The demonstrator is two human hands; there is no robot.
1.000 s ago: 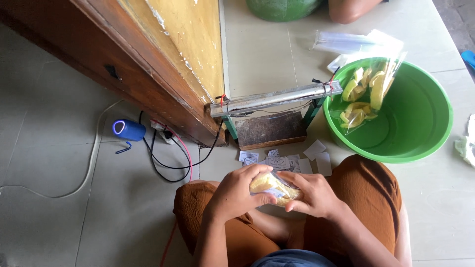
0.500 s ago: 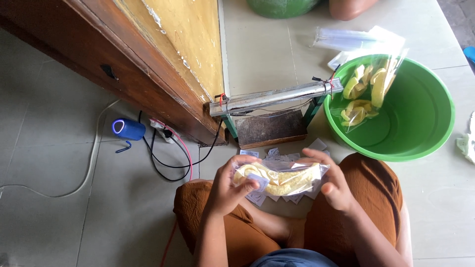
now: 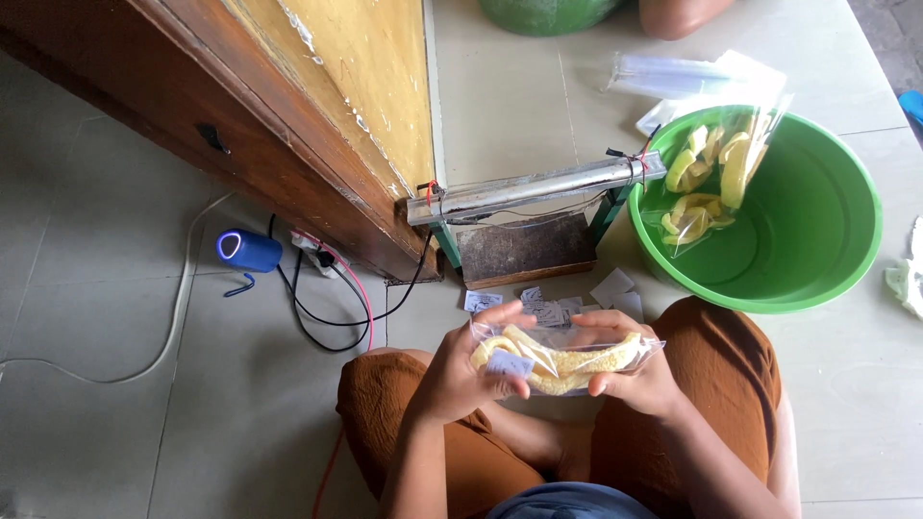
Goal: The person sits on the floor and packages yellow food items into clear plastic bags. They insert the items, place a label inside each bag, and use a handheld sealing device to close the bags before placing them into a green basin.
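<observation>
Low in the middle of the frame, the person sat cross-legged on the tiled floor [image 3: 192, 384], knees in rust-orange trousers spread to either side. Both hands were up over the lap, holding a clear plastic bag [image 3: 562, 354] of yellow, curled snack pieces stretched between them. The left hand [image 3: 460, 375] had its grip clamped on the bag's left end, thumb pressing a small white paper label [image 3: 509, 363] against the front. The right hand [image 3: 630, 370] was clamped on the right end, fingers curled over the top edge. The bag lay level, just above the knees.

Right above the hands, small white paper slips [image 3: 558, 306] lay scattered on the floor. Beyond them stood a heat sealer [image 3: 529, 216] with a long metal bar and a dark base, butted against the corner of a brown wooden cabinet [image 3: 288, 125] that ran across the upper left. At centre left, a small blue cylinder [image 3: 248, 251] lay beside a tangle of black and red cables [image 3: 332, 298], and a white cord [image 3: 144, 356] curved off toward the left edge.

On the right, a green plastic basin [image 3: 817, 250] sat on the floor with another filled clear bag [image 3: 716, 178] leaning on its rim. A stack of empty clear bags [image 3: 673, 75] lay above it, near the top right.
</observation>
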